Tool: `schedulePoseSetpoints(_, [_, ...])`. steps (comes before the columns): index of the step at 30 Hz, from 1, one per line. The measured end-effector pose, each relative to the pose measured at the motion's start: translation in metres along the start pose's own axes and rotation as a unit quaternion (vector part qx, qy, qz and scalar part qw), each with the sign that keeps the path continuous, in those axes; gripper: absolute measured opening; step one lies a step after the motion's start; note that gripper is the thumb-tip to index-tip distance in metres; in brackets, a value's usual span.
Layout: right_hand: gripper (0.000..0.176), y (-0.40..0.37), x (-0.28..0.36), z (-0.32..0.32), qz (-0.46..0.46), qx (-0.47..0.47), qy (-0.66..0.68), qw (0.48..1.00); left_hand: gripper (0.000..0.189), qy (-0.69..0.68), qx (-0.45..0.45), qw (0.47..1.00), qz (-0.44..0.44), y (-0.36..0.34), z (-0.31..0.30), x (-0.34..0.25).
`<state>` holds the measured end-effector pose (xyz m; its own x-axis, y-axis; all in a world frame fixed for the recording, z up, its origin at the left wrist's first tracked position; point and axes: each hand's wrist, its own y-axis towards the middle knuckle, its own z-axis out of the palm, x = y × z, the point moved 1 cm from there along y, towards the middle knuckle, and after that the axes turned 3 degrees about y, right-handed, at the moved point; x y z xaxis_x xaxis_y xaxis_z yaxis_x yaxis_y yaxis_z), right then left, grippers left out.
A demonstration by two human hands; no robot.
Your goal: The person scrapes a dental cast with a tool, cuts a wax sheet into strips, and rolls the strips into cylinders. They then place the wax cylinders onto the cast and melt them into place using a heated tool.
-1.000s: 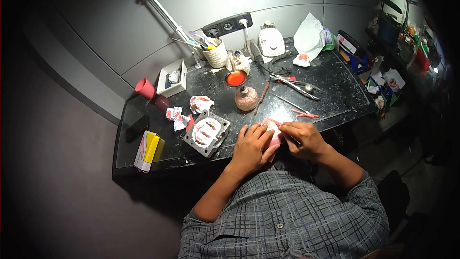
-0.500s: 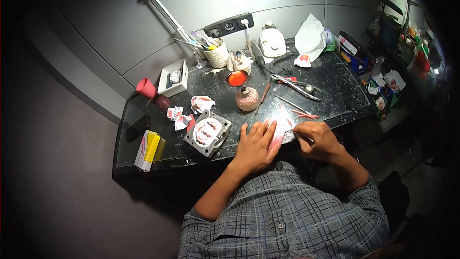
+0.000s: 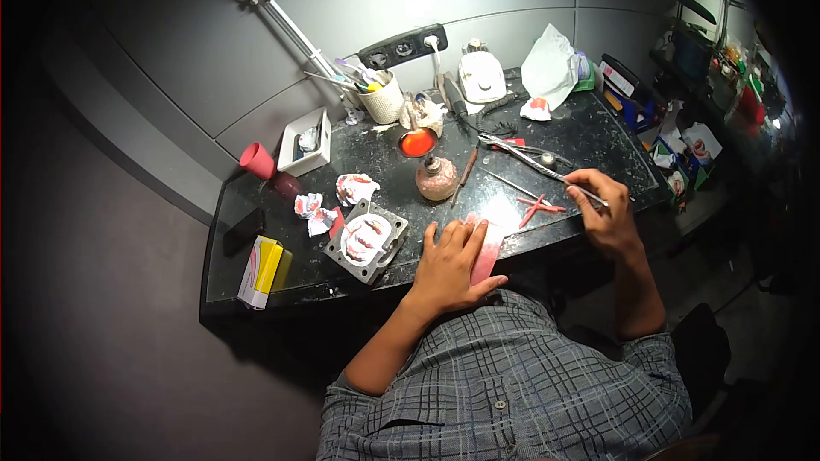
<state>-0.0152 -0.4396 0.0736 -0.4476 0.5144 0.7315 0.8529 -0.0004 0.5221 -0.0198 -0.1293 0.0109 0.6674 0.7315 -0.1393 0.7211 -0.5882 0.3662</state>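
My left hand point(image 3: 448, 266) lies flat with its fingers spread, pressing a pink wax sheet point(image 3: 489, 254) against the bench's front edge. To the right, my right hand point(image 3: 608, 218) is raised near the edge, closed round a slim metal hand tool point(image 3: 603, 202); its exact kind is hard to make out. Between the hands, pink wax strips point(image 3: 531, 213) lie crossed on the bench. A thin metal rod-like tool point(image 3: 506, 185) rests behind them. Left of my left hand sits a metal flask half point(image 3: 384, 260) with white plaster and pinkish shapes in it.
A spirit burner point(image 3: 437, 181) stands mid-bench before a pan of red-orange material point(image 3: 418, 143). Long metal pliers point(image 3: 530, 159) lie to the right. Plaster models point(image 3: 356, 189), a yellow-and-white box point(image 3: 263, 271), a red cup point(image 3: 257, 160) and a white tray point(image 3: 321, 158) occupy the left.
My right hand has moved right and up, away from the wax sheet, with the tool still in it. A pink strip now lies across another. My left hand stays on the sheet.
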Motion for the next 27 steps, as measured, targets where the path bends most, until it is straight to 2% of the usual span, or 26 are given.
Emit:
schedulePoseSetpoints(2, [0.011,0.002,-0.004,-0.006,0.031,-0.015,0.001,0.999,0.079,-0.008,0.004,1.0,-0.008,-0.003,0.0,0.003])
schedulePoseSetpoints(8, [0.012,0.002,-0.02,-0.015,0.029,-0.033,0.009,0.999,0.058,-0.1,-0.069,0.992,0.015,-0.013,0.003,0.016])
schedulePoseSetpoints(11, [0.017,0.008,-0.041,-0.018,0.006,-0.064,-0.094,0.993,0.049,-0.118,-0.089,0.988,0.037,-0.016,-0.002,0.015])
schedulePoseSetpoints(14, [0.017,0.01,-0.057,-0.017,-0.021,-0.061,-0.116,0.991,0.044,-0.123,-0.093,0.987,0.046,-0.016,-0.012,0.014])
schedulePoseSetpoints(18, [0.018,0.007,-0.063,-0.012,0.016,-0.049,-0.114,0.992,0.043,-0.136,-0.108,0.984,0.043,-0.016,-0.014,0.015])
schedulePoseSetpoints(23, [0.018,0.008,-0.073,-0.014,0.01,-0.045,-0.149,0.988,0.038,-0.145,-0.125,0.98,0.05,-0.016,-0.016,0.015])
schedulePoseSetpoints(27, [0.022,0.004,-0.092,-0.021,-0.039,0.009,-0.211,0.977,0.033,-0.117,-0.16,0.978,0.064,-0.016,-0.021,0.017])
